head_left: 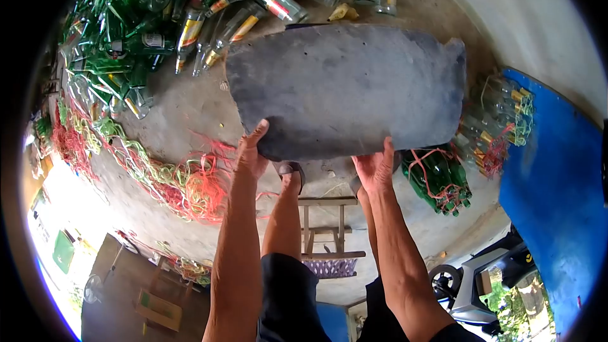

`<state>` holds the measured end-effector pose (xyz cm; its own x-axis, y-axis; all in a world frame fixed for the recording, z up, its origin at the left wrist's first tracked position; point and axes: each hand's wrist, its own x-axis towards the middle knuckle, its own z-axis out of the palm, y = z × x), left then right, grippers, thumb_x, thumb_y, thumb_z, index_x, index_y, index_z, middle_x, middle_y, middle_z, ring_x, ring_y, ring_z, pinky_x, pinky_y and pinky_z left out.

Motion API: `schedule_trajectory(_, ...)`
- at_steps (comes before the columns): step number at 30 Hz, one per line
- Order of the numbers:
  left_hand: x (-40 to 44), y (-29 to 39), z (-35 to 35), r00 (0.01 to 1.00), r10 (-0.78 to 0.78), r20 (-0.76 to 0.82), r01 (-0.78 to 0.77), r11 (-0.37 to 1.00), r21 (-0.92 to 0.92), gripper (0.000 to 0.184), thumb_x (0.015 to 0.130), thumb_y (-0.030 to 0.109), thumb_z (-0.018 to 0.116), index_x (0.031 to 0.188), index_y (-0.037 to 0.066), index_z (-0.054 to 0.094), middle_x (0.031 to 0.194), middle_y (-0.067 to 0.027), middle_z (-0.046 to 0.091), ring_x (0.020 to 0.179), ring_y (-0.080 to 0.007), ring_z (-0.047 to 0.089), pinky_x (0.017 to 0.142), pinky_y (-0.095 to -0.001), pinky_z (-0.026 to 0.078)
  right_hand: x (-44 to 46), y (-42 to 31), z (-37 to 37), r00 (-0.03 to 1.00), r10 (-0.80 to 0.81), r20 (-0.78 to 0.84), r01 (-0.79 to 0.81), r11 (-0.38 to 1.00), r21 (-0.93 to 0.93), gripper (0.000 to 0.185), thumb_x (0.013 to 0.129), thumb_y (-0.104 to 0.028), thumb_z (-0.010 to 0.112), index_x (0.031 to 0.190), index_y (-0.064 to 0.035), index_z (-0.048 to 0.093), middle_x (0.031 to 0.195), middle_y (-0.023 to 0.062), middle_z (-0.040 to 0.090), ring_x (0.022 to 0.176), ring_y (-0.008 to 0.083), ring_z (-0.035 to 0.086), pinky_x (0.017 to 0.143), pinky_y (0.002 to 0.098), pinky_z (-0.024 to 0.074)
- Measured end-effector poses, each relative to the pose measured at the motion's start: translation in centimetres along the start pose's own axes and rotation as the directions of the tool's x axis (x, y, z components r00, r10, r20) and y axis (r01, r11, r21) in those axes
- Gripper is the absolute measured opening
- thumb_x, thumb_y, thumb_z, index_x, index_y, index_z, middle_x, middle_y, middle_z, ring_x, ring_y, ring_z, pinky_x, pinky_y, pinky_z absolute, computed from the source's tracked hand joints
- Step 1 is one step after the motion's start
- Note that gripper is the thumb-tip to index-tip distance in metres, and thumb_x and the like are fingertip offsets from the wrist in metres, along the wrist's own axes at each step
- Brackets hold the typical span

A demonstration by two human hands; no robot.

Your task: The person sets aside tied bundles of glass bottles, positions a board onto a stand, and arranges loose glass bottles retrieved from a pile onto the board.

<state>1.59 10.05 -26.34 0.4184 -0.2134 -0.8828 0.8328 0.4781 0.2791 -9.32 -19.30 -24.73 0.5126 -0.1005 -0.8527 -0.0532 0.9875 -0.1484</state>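
A wide dark grey sheet [348, 88] with worn, uneven edges spans the upper middle of the head view; its material is unclear. My left hand [252, 152] grips its near left corner, thumb on top and the other fingers mostly hidden. Along the near edge to the right, my right hand [377, 168] also holds it, its thumb up against the surface and its fingers underneath. Just right of that hand lies a bundle of green bottles [437, 177] tied with pink string. Below the sheet stands a small wooden stool [329, 201], between my legs.
Green glass bottles [126, 38] pile up at the upper left, with clear labelled bottles [190, 31] beside them. Tangled red and green string [196, 187] covers the floor at left. Tied clear bottles [500, 120] lie by a blue panel [544, 177]. A motorbike [475, 278] stands lower right.
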Motion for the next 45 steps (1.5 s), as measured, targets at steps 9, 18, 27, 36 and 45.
schedule_trajectory(9, -0.4, 1.8, 0.2, 0.999, -0.024, -0.030, 0.024, 1.000, 0.015, 0.047, 0.088, 0.033, 0.085, 0.123, 0.004, 0.071, 0.122, -0.0087, 0.073, 0.116, -0.0262, 0.068, 0.106, -0.0440, 0.051, -0.7, 0.1, 1.6, 0.999, 0.009, -0.051, -0.012, 0.998, -0.058, 0.078, 0.084, -0.044, 0.087, 0.141, -0.0042, 0.052, 0.138, 0.0092, 0.058, 0.125, 0.0257, 0.059, 0.106, 0.0370, 0.0540)
schedule_trajectory(18, -0.7, 2.3, 0.6, 0.998, -0.056, -0.022, 0.055, 0.997, -0.057, 0.044, 0.088, 0.024, 0.086, 0.121, -0.001, 0.069, 0.115, -0.0122, 0.074, 0.108, -0.0274, 0.072, 0.099, -0.0428, 0.057, -0.2, -0.1, 1.2, 0.996, -0.010, -0.086, -0.008, 0.978, -0.210, 0.067, 0.092, -0.044, 0.078, 0.139, -0.0044, 0.054, 0.132, 0.0074, 0.061, 0.118, 0.0211, 0.061, 0.095, 0.0332, 0.0542)
schedule_trajectory(27, -0.3, 0.9, 0.5, 0.998, -0.021, -0.061, 0.016, 0.996, -0.088, 0.037, 0.088, 0.019, 0.086, 0.116, 0.001, 0.070, 0.114, -0.0110, 0.075, 0.102, -0.0267, 0.073, 0.092, -0.0432, 0.060, 0.7, -1.5, 1.9, 0.997, 0.018, -0.075, -0.033, 0.978, -0.204, 0.061, 0.089, -0.042, 0.083, 0.132, -0.0067, 0.057, 0.128, 0.0065, 0.063, 0.114, 0.0198, 0.062, 0.087, 0.0310, 0.0541)
schedule_trajectory(36, -5.2, 0.6, -2.1, 0.974, 0.000, -0.225, 0.039, 0.985, 0.170, 0.068, 0.091, 0.044, 0.082, 0.141, 0.006, 0.058, 0.129, -0.0112, 0.068, 0.119, -0.0262, 0.065, 0.095, -0.0438, 0.056, -1.7, -2.2, -0.4, 0.966, 0.163, -0.200, -0.214, 0.939, -0.270, 0.063, 0.094, -0.043, 0.079, 0.138, -0.0045, 0.053, 0.128, 0.0121, 0.061, 0.128, 0.0289, 0.058, 0.112, 0.0454, 0.0498)
schedule_trajectory(45, -18.5, -4.0, -6.7, 0.975, -0.093, -0.200, 0.217, 0.568, 0.794, 0.045, 0.095, 0.033, 0.074, 0.125, -0.001, 0.073, 0.120, -0.0099, 0.075, 0.110, -0.0181, 0.068, 0.096, -0.0339, 0.054, -17.6, -8.7, 2.6, 0.949, 0.012, -0.316, -0.311, 0.217, -0.925, 0.049, 0.094, -0.029, 0.077, 0.132, -0.0005, 0.063, 0.114, 0.0128, 0.072, 0.104, 0.0191, 0.069, 0.092, 0.0358, 0.0555)
